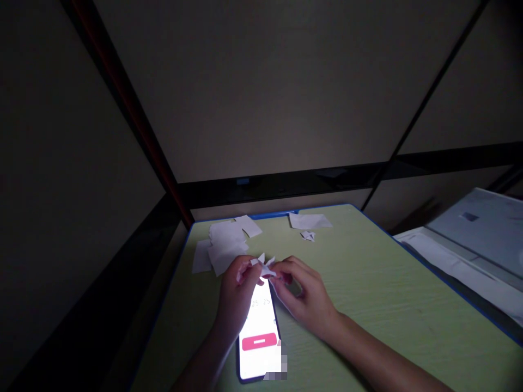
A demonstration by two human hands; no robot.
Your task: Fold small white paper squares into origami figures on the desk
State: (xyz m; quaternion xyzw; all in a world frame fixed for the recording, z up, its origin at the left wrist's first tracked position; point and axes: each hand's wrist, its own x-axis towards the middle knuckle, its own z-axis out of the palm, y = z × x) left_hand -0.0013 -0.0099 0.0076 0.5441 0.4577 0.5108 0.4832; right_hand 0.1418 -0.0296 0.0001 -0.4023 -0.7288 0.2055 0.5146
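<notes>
Left hand (236,291): pinches folded paper (267,270) at its left
Right hand (308,291): pinches at the right, equally near
Folded paper: over phone's (259,316) far end (long axis unclear!)

Table (379,283), one: top pale green with faint grain, blue edging, a raised blue strip (278,214) on the far edge; near edge out of view. Directions read from the phone, twelve o'clock being the far edge. Phone (260,359), one: face up, screen lit white with a red bar, lower right corner blurred out. At eleven o'clock, white paper pieces (224,235), several, overlapping. Near twelve, a loose white sheet (248,225). At one, a creased sheet (310,220); just nearer, a small folded paper (308,236).
</notes>
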